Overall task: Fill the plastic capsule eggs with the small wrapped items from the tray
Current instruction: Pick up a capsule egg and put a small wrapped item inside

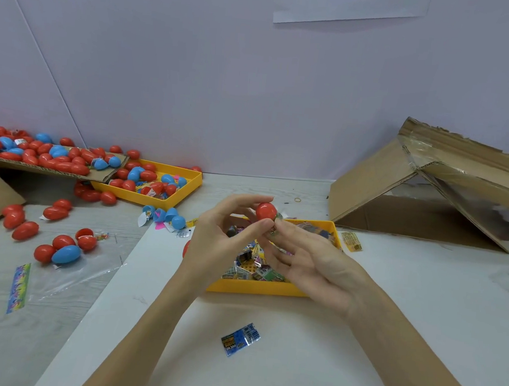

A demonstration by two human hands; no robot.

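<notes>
The near tray of wrapped items sits at the middle of the tabletop. Above it the left hand and right hand meet around one capsule egg. In front of this tray lies a single packet. Left of it loose eggs are scattered. Behind it and to the left stands a second tray holding eggs, a cardboard flap heaped with eggs partly overlapping it. Right of the near tray and behind it, a cardboard box lies tipped over.
</notes>
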